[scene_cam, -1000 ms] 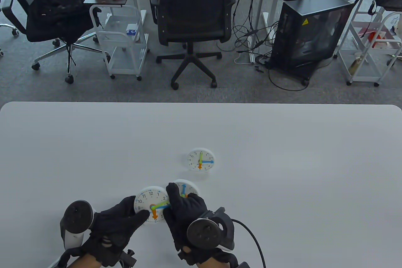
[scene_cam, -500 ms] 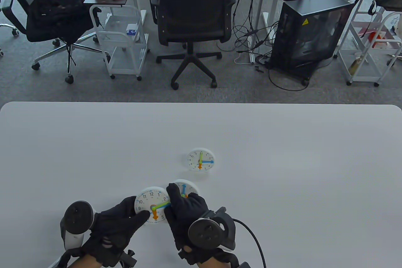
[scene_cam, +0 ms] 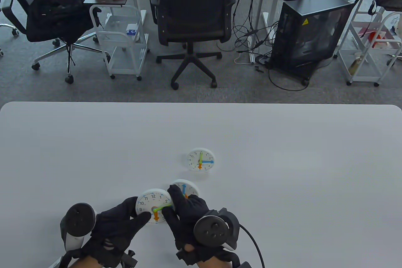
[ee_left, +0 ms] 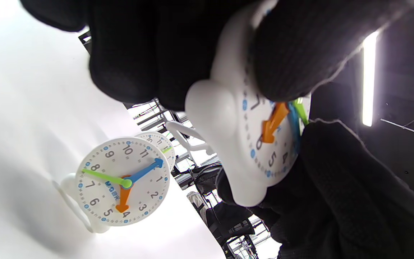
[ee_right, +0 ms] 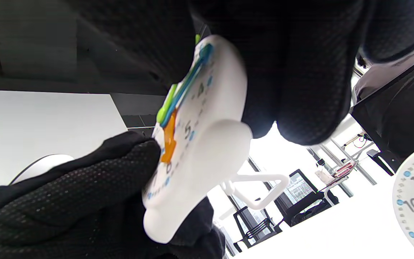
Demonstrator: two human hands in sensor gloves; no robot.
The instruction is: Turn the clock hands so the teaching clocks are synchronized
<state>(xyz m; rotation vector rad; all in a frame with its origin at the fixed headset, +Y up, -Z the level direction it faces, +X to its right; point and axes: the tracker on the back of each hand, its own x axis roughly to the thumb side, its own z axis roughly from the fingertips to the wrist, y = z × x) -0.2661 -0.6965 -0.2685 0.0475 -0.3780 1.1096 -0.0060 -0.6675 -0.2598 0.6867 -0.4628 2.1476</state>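
Observation:
Three white teaching clocks with green, blue and orange hands are on the white table (scene_cam: 282, 155). My left hand (scene_cam: 139, 210) grips the near clock (scene_cam: 152, 203) from its left, thumb on the face, and holds it tilted up; it also shows in the left wrist view (ee_left: 228, 118) and the right wrist view (ee_right: 207, 144). My right hand (scene_cam: 169, 202) holds its right rim, fingers over the tips of the green hand (scene_cam: 164, 207) and the blue hand. The middle clock (scene_cam: 188, 188) stands just behind my right hand, partly hidden. The far clock (scene_cam: 201, 159) stands apart.
The middle clock (ee_left: 122, 181) stands on its foot close to the held one. Beyond the table's far edge are office chairs (scene_cam: 191, 13), white carts (scene_cam: 122, 41) and a computer case (scene_cam: 311, 29) on the floor.
The near clock and both hands have shifted slightly toward me and to the right. The green hand on it has turned a little; the blue hand is now hidden under my fingers.

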